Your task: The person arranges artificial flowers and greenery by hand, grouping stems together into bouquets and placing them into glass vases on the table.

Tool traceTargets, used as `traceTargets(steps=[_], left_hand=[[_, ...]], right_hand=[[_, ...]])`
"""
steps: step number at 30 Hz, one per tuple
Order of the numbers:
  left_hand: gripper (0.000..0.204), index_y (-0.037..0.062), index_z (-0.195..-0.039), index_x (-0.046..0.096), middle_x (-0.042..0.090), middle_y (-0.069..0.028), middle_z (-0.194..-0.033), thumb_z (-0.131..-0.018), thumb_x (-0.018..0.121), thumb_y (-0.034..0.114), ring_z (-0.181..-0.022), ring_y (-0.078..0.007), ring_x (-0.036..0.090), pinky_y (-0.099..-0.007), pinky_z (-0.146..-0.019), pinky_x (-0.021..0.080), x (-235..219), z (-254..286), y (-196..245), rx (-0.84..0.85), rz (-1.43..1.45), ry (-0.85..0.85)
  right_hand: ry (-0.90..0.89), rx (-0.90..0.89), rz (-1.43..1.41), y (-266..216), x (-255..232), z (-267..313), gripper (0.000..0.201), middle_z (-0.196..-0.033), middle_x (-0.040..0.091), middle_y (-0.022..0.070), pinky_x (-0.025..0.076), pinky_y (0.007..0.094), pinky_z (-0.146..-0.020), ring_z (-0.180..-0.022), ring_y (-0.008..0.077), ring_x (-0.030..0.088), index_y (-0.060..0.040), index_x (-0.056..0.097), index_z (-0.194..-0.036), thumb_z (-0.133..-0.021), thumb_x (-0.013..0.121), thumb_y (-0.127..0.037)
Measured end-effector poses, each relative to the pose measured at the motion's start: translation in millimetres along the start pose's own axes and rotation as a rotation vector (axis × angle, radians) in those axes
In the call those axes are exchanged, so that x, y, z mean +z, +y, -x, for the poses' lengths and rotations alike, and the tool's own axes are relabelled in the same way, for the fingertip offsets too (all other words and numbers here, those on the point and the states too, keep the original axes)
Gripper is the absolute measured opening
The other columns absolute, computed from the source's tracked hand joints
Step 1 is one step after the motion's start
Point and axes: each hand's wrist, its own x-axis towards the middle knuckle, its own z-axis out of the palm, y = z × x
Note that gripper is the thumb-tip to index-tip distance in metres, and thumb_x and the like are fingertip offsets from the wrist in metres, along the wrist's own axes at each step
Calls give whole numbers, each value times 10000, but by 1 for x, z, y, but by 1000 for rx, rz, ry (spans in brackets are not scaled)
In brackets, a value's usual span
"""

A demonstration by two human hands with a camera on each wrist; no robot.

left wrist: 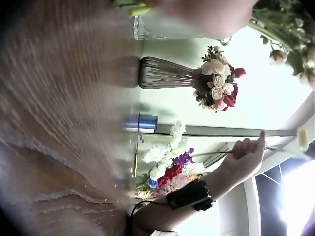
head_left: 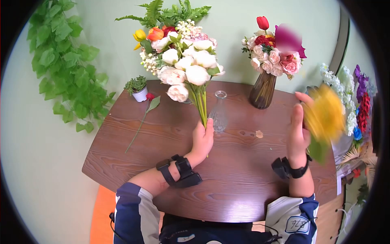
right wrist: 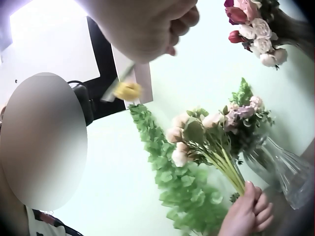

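My left hand (head_left: 202,140) grips the green stems of a bunch of white peonies (head_left: 198,67), held upright above the table's middle. Just right of those stems stands a clear glass vase (head_left: 219,116). Over the table's right side, my right hand (head_left: 297,134) is raised and holds a yellow flower (head_left: 325,114), blurred, with a green leaf below the bloom. Its curled fingers (left wrist: 243,150) around the thin stem show in the left wrist view. The right wrist view has the yellow bloom (right wrist: 129,91) below the hand.
A brown glass vase (head_left: 263,91) with mixed flowers stands at the back right. A red flower (head_left: 150,96) lies near a small potted succulent (head_left: 137,87) on the brown table (head_left: 235,171). More flowers (head_left: 361,110) stand beyond the right edge; ivy (head_left: 61,61) hangs at left.
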Motion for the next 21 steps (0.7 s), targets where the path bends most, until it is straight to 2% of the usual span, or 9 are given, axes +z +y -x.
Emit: traceTargets(steps=[8, 11, 12, 14, 15, 16, 18, 19, 21], left_hand=[[214, 10, -897, 474, 491, -70, -597, -940, 461, 219, -514, -139, 491, -297, -492, 396, 6, 7, 13, 155, -128, -6], [183, 0, -938, 472, 541, -224, -694, -897, 518, 173, -625, -393, 551, -386, -529, 421, 7, 11, 20, 336, -326, -99], [183, 0, -938, 472, 541, -224, -694, -897, 518, 173, -625, -393, 551, -386, -529, 421, 7, 13, 21, 333, -321, -101], [173, 1, -931, 469, 551, -227, -706, -884, 531, 155, -662, -414, 554, -411, -545, 426, 9, 18, 27, 358, -364, -258], [171, 1, -939, 459, 557, -235, -729, -878, 531, 143, -698, -417, 565, -431, -570, 436, 12, 23, 32, 222, -334, -318], [171, 1, -939, 459, 557, -235, -729, -878, 531, 143, -698, -417, 565, -431, -570, 436, 14, 26, 32, 220, -330, -314], [201, -6, -1042, 473, 574, -242, -809, -883, 514, 110, -795, -402, 588, -380, -633, 458, 17, 34, 30, 168, -313, -458], [195, -2, -1027, 467, 580, -237, -842, -881, 523, 114, -863, -389, 593, -385, -653, 457, 19, 39, 28, 176, -241, -480], [203, 7, -1004, 464, 579, -228, -810, -865, 551, 126, -790, -391, 591, -397, -623, 454, 27, 40, 24, 251, -182, -452]], right_hand=[[-449, 496, -421, 19, 47, 17, 275, -505, 393, -78, 245, 183, -429, -454, 12, 339, -24, 632, -810, -925, 499, -235], [-268, 515, -433, 31, 59, 47, 120, -525, 470, -56, 340, 187, -439, -457, 24, 400, -24, 623, -794, -852, 596, -126], [-216, 560, -308, 35, 60, 57, 48, -590, 534, -36, 399, 215, -478, -510, 42, 466, -28, 619, -788, -799, 639, -70], [-115, 346, -33, 68, 70, 87, 112, -701, 601, 13, 438, 258, -533, -611, 82, 541, -30, 631, -816, -751, 700, -89], [-432, 288, 132, 63, 52, 84, 314, -889, 629, 67, 466, 285, -679, -825, 122, 578, -16, 599, -987, -715, 734, -95], [-436, 287, 135, 47, 54, 76, 314, -889, 629, 67, 466, 285, -679, -825, 122, 578, -16, 599, -987, -715, 734, -95], [-485, 364, -620, 23, 66, 66, 504, -1007, 609, 85, 444, 289, -817, -970, 147, 548, -11, 496, -1161, -720, 726, -95], [-657, 347, -553, 21, 60, 60, 568, -1081, 582, 86, 403, 296, -908, -1059, 150, 502, -21, 405, -1247, -753, 682, -66], [-586, 454, -473, 19, 64, 62, 358, -846, 590, 91, 452, 237, -642, -766, 141, 568, -9, 473, -1067, -792, 655, -149]])
